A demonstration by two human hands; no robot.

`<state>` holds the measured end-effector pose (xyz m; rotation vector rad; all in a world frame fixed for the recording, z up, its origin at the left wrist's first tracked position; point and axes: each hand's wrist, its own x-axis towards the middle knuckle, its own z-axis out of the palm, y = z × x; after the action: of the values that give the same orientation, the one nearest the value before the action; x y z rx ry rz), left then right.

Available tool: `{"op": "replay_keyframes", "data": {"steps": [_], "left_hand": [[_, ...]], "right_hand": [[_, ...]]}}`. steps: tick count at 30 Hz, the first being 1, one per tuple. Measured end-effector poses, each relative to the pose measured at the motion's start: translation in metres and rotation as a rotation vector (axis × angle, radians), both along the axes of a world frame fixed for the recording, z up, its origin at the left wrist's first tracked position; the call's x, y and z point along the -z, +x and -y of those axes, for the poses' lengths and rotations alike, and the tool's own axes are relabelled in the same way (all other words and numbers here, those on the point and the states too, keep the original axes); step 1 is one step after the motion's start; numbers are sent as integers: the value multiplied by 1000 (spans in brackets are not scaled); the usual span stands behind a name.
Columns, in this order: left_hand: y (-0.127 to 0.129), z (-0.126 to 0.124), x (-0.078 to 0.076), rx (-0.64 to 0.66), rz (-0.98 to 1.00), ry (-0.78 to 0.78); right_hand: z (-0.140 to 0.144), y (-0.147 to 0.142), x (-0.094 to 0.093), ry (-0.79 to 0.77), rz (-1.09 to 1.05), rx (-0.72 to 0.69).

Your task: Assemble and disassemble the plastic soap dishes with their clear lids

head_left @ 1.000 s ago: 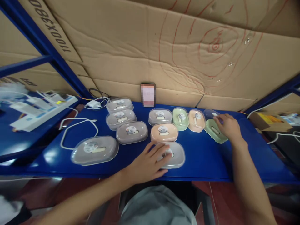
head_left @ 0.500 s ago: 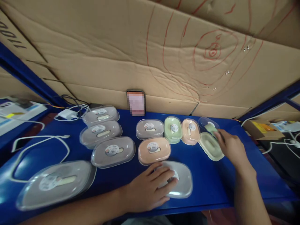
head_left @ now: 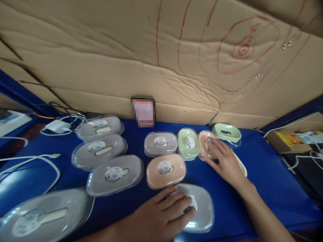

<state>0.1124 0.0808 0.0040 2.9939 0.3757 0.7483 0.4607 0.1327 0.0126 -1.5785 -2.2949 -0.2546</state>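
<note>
My left hand [head_left: 168, 210] rests with fingers spread on the clear lid of a grey oval soap box [head_left: 202, 215] at the front. My right hand [head_left: 225, 161] reaches over an orange soap box [head_left: 204, 148], fingers on its lid and thumb by its near edge, apart. A green slotted tray [head_left: 227, 132] sits behind that hand on a clear lid [head_left: 230, 144]. A pale tray [head_left: 242, 167] is mostly hidden beneath the right hand. Left of the orange box stand a green soap box [head_left: 188, 143] and a grey one [head_left: 160, 144]; another orange box [head_left: 166, 171] lies nearer.
Several grey soap boxes [head_left: 114, 174] line the left of the blue table [head_left: 267, 188]. White cables [head_left: 57, 168] and a charger [head_left: 57, 126] lie at far left. A phone [head_left: 143, 112] leans on the cardboard wall [head_left: 106, 74]. A small carton [head_left: 287, 143] stands at right.
My right hand has left the green tray and moved left onto the orange box. The green tray now sits on the clear lid. My left hand stays on the grey box; the view has shifted.
</note>
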Motion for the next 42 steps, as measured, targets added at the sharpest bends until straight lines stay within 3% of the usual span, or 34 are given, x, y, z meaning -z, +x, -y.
{"op": "replay_keyframes", "data": {"steps": [4,7,11,13,16,19,22,31,35,42], "left_hand": [[-1,-2,1,-5,-14,19],[-2,-1,1,-15,-37,20],[-4,-1,0,-7,-62,3],[-5,-2,0,-1,-67,-5],[-4,-2,2,11,-61,-19],[-4,-2,3,12,-56,-40],[-4,-1,4,4,-50,-58],[-3,-3,0,12,-46,-29],[-3,-2,1,9,-38,-18],[-3,-1,0,2,-15,-16]], "right_hand": [[-1,14,-6,-80,-132,-110],[-1,24,-15,-96,-229,-92],[5,26,-24,105,-112,-21],[9,22,-27,90,-27,-62],[13,12,-24,-99,64,-127],[10,8,-15,-165,109,-113],[6,12,-12,-183,63,-130],[13,21,-34,-99,-147,-126],[11,18,-31,-149,-169,-153],[6,28,-26,-86,-133,-122]]}}
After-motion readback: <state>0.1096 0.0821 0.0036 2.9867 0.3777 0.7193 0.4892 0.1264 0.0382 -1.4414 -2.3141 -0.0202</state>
